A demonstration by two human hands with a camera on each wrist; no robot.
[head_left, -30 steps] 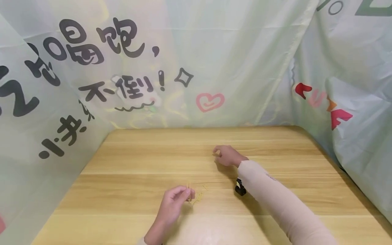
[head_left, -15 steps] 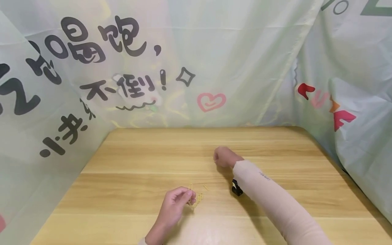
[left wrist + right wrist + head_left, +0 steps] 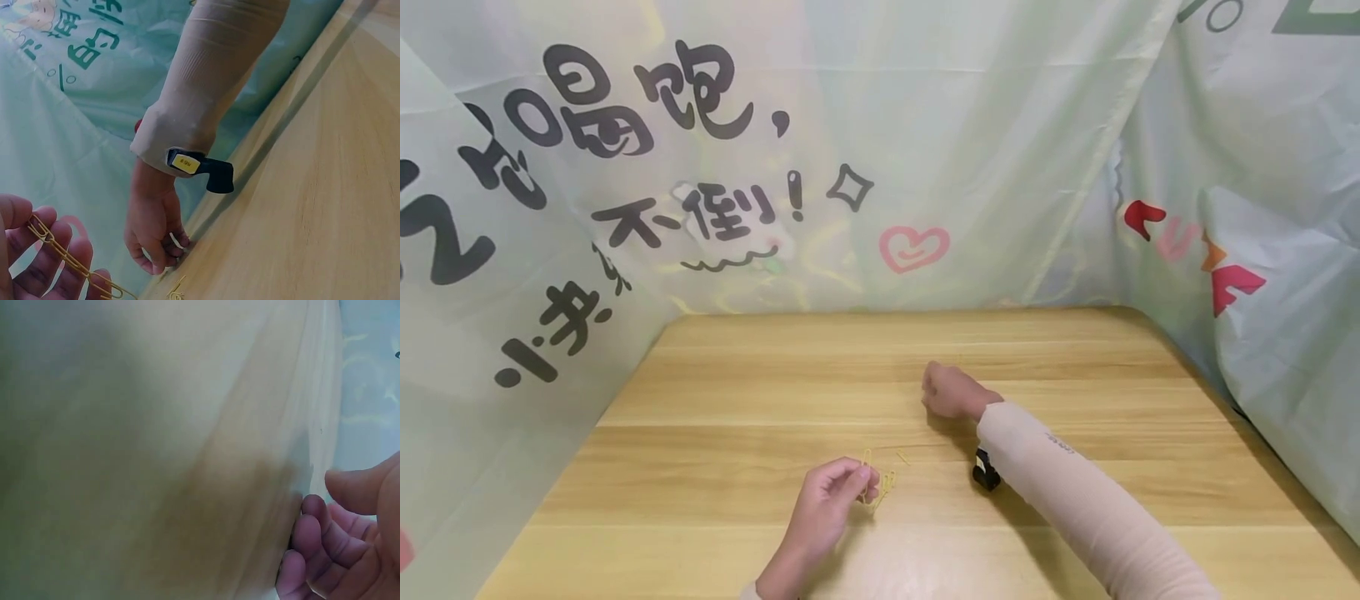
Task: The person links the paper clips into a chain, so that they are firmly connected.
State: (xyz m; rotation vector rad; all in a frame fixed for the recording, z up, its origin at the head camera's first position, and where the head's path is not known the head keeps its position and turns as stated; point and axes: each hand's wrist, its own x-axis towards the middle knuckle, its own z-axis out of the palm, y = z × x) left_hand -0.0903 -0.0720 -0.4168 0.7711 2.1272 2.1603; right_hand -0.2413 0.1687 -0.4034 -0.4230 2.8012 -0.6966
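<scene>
My left hand (image 3: 831, 500) pinches one end of a chain of yellow paper clips (image 3: 69, 257) between thumb and fingers. In the head view, the rest of that chain (image 3: 886, 490) hangs or lies just right of the fingertips. A loose yellow paper clip (image 3: 903, 457) rests on the table farther from me. My right hand (image 3: 951, 392) reaches over the far middle of the table. The right wrist view has its loosely curled fingers (image 3: 306, 532) low at the tabletop, the thumb (image 3: 353, 490) standing apart from them. I see nothing held there.
The wooden table (image 3: 722, 400) carries the work. Light printed curtains (image 3: 985, 167) enclose its back and sides. A black wrist camera mount (image 3: 986, 471) sits under the right sleeve (image 3: 1075, 492), which crosses the table's right half.
My right hand's fingers have curled in more while it stays at about the same far spot. The left hand has hardly moved and keeps hold of the paper clip chain.
</scene>
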